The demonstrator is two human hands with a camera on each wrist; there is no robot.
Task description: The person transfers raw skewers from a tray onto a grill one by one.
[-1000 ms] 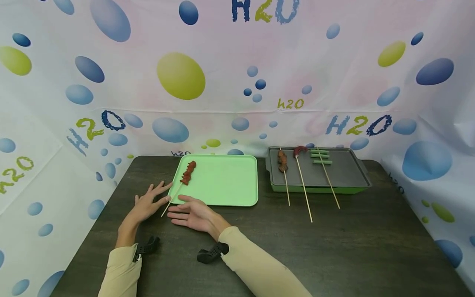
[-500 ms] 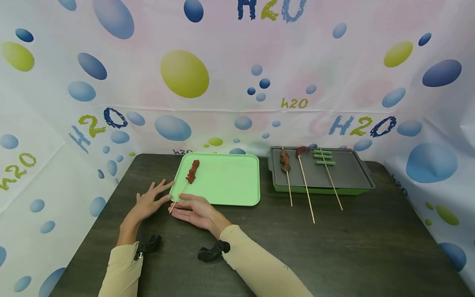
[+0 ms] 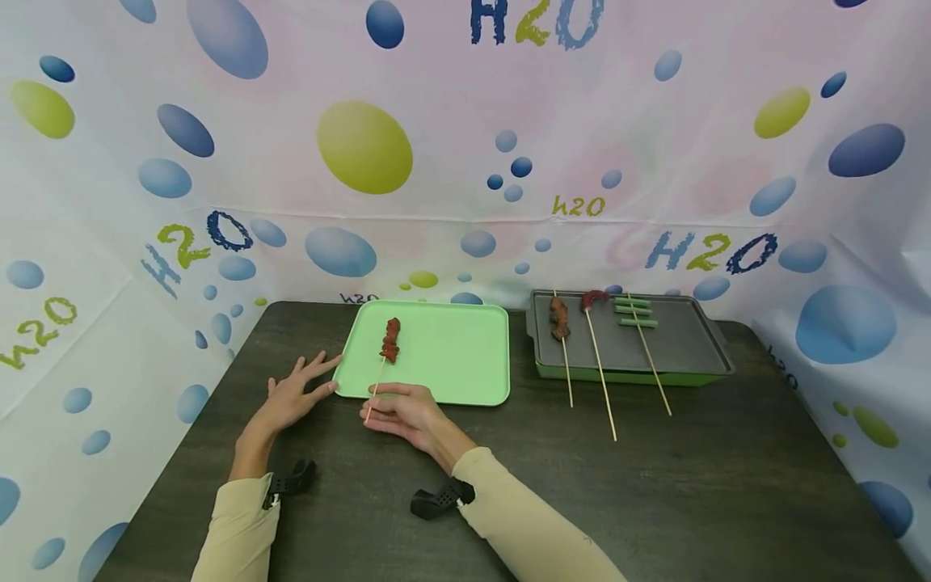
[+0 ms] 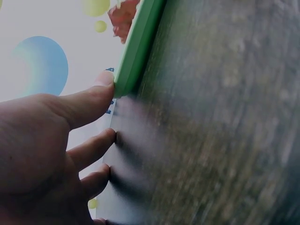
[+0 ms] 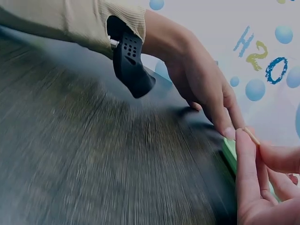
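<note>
In the head view, my right hand [image 3: 407,414] pinches the bare stick end of a meat skewer [image 3: 390,341] between thumb and fingers. Its reddish-brown chunks are over the left part of a light green tray [image 3: 451,356]; whether they touch it, I cannot tell. The right wrist view shows a short piece of the stick [image 5: 252,136] at the fingertips. My left hand [image 3: 288,400], fingers spread, is at the tray's left edge. Seen from the left wrist, its thumb [image 4: 91,101] touches the tray's corner [image 4: 131,61], while other fingertips rest on the table.
To the right stands a grey-topped grill [image 3: 684,339] with a green base. Across it lie a brown meat skewer [image 3: 558,319], a skewer with a curled dark red piece [image 3: 595,297] and one with green pieces [image 3: 637,322]. Their sticks overhang the front of the dark table [image 3: 655,501].
My right hand has closed its fingers on the stick and moved right. The skewer has shifted right and turned more upright in view. My left hand stays at the tray edge.
</note>
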